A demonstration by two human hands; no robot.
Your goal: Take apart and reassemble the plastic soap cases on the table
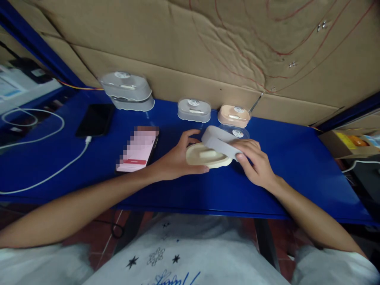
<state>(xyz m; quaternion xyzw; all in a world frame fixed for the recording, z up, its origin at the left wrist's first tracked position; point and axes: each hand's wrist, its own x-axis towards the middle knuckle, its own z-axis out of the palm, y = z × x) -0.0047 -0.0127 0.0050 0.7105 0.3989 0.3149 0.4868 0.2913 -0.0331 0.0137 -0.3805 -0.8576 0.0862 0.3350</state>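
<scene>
Two phones lie on the left of a blue surface (pixel 166 198): a dark phone (pixel 94 120), plugged into a white cable (pixel 63 176), and a lit phone (pixel 138 152), angled toward the person, apparently for easy viewing. Two stacked boxes (pixel 127 93) stand behind them, perhaps piled to save room. At center, the left hand (pixel 175 160) clamps a cream dish (pixel 208 156), its grip spread across both long sides, likely to steady it. Behind sits a gray box (pixel 194 111). A gray band (pixel 221 143) tilts over the dish's right half, pinched in the grip of the right hand (pixel 257 164), seemingly angled to keep the dish's left end open; whether the clear cover (pixel 245 132) behind is attached cannot be told. A peach box (pixel 234 115) stands beyond, near the cardboard (pixel 166 35).
</scene>
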